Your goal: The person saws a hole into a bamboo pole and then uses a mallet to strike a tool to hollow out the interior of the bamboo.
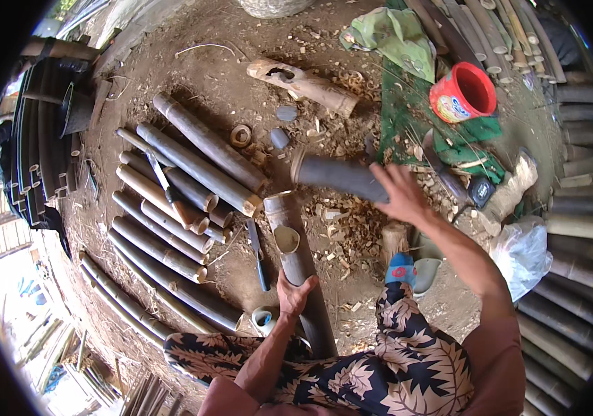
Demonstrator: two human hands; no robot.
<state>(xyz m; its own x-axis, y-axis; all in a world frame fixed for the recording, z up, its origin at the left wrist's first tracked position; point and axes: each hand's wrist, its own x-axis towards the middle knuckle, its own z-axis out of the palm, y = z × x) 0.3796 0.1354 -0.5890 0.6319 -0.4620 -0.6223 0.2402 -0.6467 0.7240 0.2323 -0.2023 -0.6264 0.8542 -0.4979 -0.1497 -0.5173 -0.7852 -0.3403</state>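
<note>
Slanting up from my lap is a long bamboo tube (298, 265) with an oval opening cut near its upper end. My left hand (294, 295) is wrapped round its lower part. Beyond it, a short dark bamboo tube (338, 175) with a pale end is slightly blurred. My right hand (402, 197) grips that tube's right end, and its left end hovers near the top of the long tube. Left of the long tube, a flat blade with a blue handle (260, 260) lies on the ground. A knife with a wooden handle (184, 212) rests across the bamboo pieces.
Several cut bamboo tubes (165, 246) lie in rows at the left. Ahead is a notched log (310, 87) among shavings. A red bucket (442, 104), a machete (443, 170) and a clear plastic bag (522, 256) are at the right, beside stacked bamboo (567, 312).
</note>
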